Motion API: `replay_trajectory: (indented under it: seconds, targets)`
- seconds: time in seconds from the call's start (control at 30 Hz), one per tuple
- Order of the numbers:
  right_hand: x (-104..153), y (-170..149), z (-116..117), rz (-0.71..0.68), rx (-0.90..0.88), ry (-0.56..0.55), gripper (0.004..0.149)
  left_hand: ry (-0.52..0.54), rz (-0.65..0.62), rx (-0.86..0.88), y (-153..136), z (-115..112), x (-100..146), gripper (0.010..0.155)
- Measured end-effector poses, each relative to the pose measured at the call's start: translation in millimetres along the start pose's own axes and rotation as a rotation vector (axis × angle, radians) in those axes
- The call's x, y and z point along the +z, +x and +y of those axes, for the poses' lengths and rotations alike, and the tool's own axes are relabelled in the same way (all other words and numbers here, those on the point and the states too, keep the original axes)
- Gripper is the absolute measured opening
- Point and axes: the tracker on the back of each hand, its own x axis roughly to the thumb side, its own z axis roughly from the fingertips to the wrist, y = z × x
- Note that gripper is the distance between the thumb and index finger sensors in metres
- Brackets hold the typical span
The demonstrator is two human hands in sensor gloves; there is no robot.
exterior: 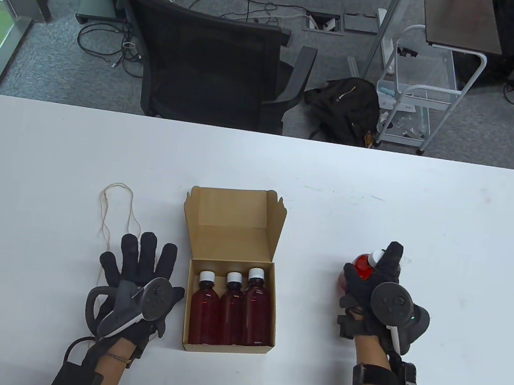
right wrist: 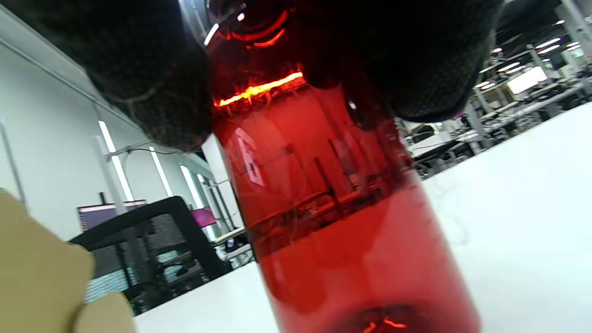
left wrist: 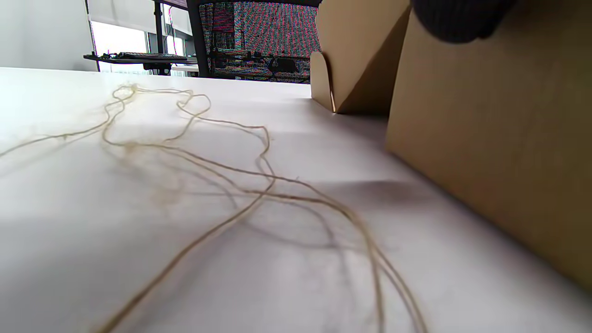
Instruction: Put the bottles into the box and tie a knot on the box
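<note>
Red bottle (exterior: 362, 265) upright right of the box (exterior: 232, 245), right hand (exterior: 373, 291) fingers (right wrist: 138, 78) curled round its upper part, three bottles (exterior: 230, 307) in the box, left hand (exterior: 138, 276) fingers spread flat on the tabletop (exterior: 377, 192) over string (exterior: 115, 213).

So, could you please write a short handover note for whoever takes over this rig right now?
Left hand: open, fingers spread flat on the table left of the box, partly over the string.
Right hand: grips a red bottle right of the box.
Done: three bottles stand side by side in the box; lid open.
Left: put in the fourth bottle, close the lid, tie the string round the box.
</note>
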Motion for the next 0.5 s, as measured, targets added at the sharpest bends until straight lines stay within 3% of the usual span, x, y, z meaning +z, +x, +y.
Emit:
replay_trajectory:
  seconds: [0.17, 0.33, 0.5]
  targets:
    - [4, 51, -22, -0.218, 0.054, 0.015, 0.106, 0.006, -0.008, -0.002, 2, 1, 2, 0.094]
    - [19, 124, -41, -0.464, 0.070, 0.039, 0.104, 0.021, -0.016, 0.004, 4, 4, 6, 0.094]
    - [37, 179, -40, -0.553, 0.006, 0.149, 0.101, 0.026, -0.016, 0.012, 3, 5, 8, 0.094]
